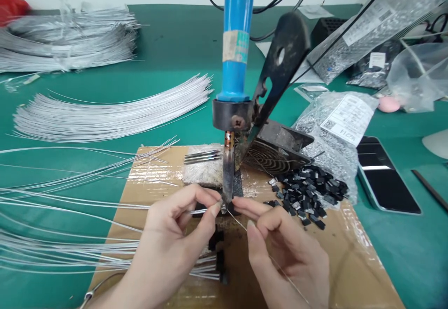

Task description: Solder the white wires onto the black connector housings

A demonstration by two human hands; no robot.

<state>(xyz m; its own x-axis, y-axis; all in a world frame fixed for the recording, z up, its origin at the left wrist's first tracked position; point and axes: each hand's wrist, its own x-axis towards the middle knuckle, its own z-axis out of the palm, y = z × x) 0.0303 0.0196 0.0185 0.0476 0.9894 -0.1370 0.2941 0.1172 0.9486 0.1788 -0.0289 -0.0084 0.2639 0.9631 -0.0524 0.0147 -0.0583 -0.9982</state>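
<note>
A blue-handled soldering iron [238, 75] hangs upright in a black clamp, its dark tip [228, 173] pointing down between my hands. My left hand [178, 239] is closed, thumb and fingertips pinching a white wire [198, 212] whose end lies by the tip. My right hand [287, 253] is closed around a thin strand of solder wire [240, 222] that slants up to the tip. The exact contact point is too small to tell. Below my left fingers lie white wires ending in black connectors [220, 264], partly hidden by that hand.
Cardboard [350, 248] covers the work spot. Small black connectors [311, 192] are heaped at right, near a fan [273, 155] and a phone [388, 173]. White wires [112, 113] lie bundled at left, coils [70, 40] behind. Plastic bags [336, 145] fill the right side.
</note>
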